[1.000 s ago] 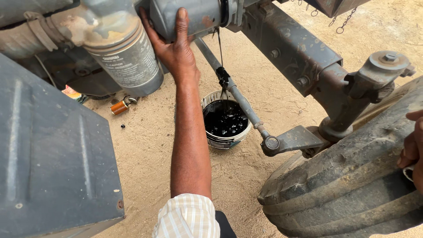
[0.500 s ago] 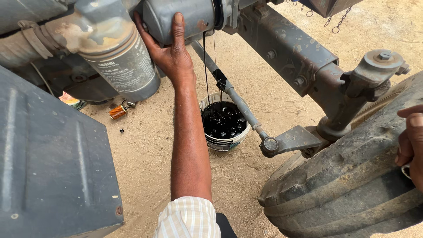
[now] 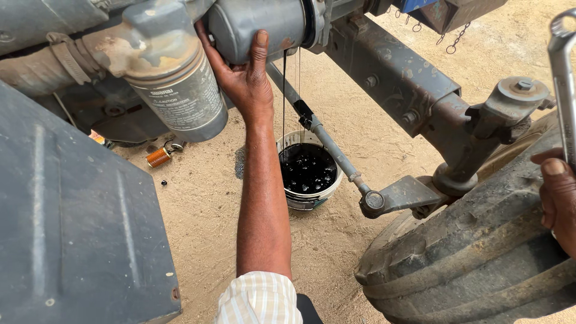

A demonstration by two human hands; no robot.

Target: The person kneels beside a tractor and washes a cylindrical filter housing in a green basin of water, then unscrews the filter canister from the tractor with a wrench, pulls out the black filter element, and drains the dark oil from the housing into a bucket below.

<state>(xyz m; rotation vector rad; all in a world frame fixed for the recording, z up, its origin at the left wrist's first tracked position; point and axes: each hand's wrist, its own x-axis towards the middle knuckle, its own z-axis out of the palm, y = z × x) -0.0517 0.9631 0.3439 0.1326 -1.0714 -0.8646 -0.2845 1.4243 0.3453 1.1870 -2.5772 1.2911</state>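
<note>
My left hand (image 3: 243, 81) reaches up and grips a grey cylindrical filter (image 3: 258, 24) mounted under the vehicle, fingers wrapped around its left end. Thin streams of black oil (image 3: 284, 102) run down from the filter into a white bucket (image 3: 309, 201) of dark oil on the sandy ground. At the right edge my right hand (image 3: 555, 198) rests by a large tyre (image 3: 474, 264) and holds a silver wrench (image 3: 564, 84) pointing upward.
A second, larger grey canister filter (image 3: 180, 99) hangs left of my hand. A steering rod (image 3: 327, 141) crosses above the bucket to a rusty axle beam (image 3: 408, 84). A grey metal panel (image 3: 72, 234) fills the lower left. A small orange part (image 3: 158, 157) lies on the sand.
My left hand stays on the filter and oil keeps running into the bucket. My right hand has lifted the wrench, which now shows at the right edge.
</note>
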